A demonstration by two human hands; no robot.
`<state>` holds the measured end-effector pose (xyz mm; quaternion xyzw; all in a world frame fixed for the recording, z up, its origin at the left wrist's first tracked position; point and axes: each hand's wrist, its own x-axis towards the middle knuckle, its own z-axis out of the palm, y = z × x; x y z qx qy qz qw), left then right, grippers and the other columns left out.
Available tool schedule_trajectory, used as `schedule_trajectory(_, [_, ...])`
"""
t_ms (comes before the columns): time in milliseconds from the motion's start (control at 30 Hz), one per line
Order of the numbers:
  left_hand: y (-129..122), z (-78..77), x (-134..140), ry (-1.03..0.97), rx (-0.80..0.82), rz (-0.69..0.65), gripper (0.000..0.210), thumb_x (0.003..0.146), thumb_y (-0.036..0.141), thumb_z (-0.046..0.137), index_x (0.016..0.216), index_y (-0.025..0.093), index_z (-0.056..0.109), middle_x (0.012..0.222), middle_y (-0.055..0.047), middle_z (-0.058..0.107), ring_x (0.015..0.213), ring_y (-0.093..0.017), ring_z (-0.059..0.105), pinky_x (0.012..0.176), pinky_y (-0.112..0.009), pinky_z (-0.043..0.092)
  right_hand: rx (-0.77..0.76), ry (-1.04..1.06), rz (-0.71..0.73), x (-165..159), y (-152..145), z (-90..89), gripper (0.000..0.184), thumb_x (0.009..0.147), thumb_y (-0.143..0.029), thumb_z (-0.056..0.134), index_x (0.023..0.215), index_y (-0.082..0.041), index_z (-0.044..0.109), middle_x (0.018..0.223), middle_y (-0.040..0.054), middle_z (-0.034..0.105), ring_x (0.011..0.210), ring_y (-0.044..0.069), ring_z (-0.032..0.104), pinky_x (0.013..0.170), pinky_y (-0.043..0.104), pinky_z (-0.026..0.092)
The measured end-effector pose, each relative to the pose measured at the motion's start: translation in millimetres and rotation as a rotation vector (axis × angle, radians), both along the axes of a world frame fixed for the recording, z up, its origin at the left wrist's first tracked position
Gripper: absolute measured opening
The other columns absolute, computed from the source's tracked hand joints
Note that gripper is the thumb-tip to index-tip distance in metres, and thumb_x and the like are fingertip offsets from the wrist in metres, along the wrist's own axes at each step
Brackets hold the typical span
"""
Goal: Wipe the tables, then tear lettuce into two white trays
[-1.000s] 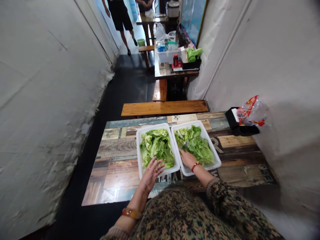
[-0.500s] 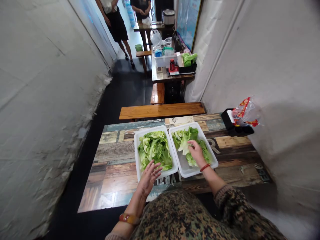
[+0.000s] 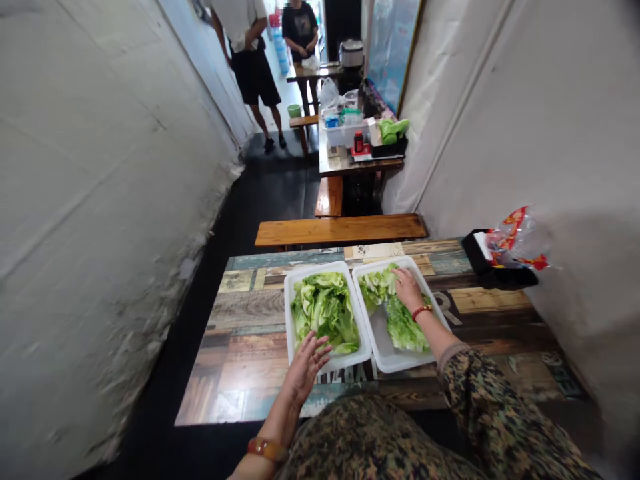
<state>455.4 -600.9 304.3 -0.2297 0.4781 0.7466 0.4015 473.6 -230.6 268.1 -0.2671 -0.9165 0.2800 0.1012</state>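
Two white plastic trays stand side by side on the table, both holding green lettuce leaves. The left tray (image 3: pixel 289 327) is heaped with lettuce (image 3: pixel 327 303). In the right tray (image 3: pixel 379 330), lettuce leaves (image 3: pixel 404 328) lie at the far and right sides, and part of its bottom shows. My right hand (image 3: pixel 409 291) reaches into the right tray, fingers bent around a lettuce leaf (image 3: pixel 383 281) at the far end; the fingertips are partly hidden. My left hand (image 3: pixel 304 367) hovers at the near edge of the left tray, palm turned inward, fingers spread, holding nothing.
The patchwork wood table (image 3: pixel 240 353) has a black holder (image 3: pixel 480 263) with a plastic bag (image 3: pixel 520 240) at its far right corner. Beyond are a wooden bench (image 3: pixel 340 230) and a second table (image 3: pixel 333 160) with containers. Two people stand at the back. Walls flank both sides.
My right hand has moved toward the far end of the right tray, and the leaves there are rearranged. My left hand stays open by the left tray. The camera view has shifted slightly.
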Motion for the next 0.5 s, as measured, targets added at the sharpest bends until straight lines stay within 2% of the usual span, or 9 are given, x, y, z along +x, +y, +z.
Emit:
schedule_trajectory(133, [2,-2.8,-5,-0.005,-0.007,0.023,0.054,0.083,0.034,0.068,0.130,0.021,0.044,0.111,-0.012,0.067,0.085,-0.018,0.070,0.074,-0.029,0.053,0.101,-0.202,0.133,0,-20,-20.7,0.045,0.086,-0.024,0.047,0.129,-0.012,0.056,0.142,0.0184,0.046,0.132,0.029,0.041,0.110,0.044,0.035])
schedule_trajectory(267, [0,-7.1,-8,0.008,-0.045,0.020,0.050,0.083,0.031,0.068,0.126,0.019,0.047,0.107,-0.012,0.068,0.082,-0.017,0.070,0.071,-0.028,0.053,0.127,-0.361,0.196,0,-23,-34.1,0.047,0.086,-0.024,0.050,0.130,-0.009,0.054,0.143,0.0209,0.046,0.134,0.032,0.039,0.109,0.048,0.032])
schedule_trajectory(367, [-5,-10.8,-7,0.013,-0.069,0.013,0.046,0.083,0.029,0.068,0.123,0.019,0.048,0.103,-0.011,0.069,0.080,-0.017,0.070,0.069,-0.027,0.053,0.154,-0.296,0.213,-1,-22,-24.5,0.045,0.088,-0.023,0.046,0.129,-0.009,0.055,0.140,0.0194,0.050,0.132,0.031,0.042,0.110,0.047,0.032])
schedule_trajectory(500, [-10,-15.4,-5,0.011,-0.084,0.031,0.045,0.082,0.030,0.069,0.121,0.019,0.048,0.098,-0.010,0.070,0.076,-0.016,0.070,0.067,-0.026,0.053,0.133,-0.067,0.212,-12,-43,8.8,0.042,0.091,-0.026,0.040,0.128,-0.014,0.057,0.130,0.0155,0.058,0.122,0.027,0.051,0.105,0.044,0.039])
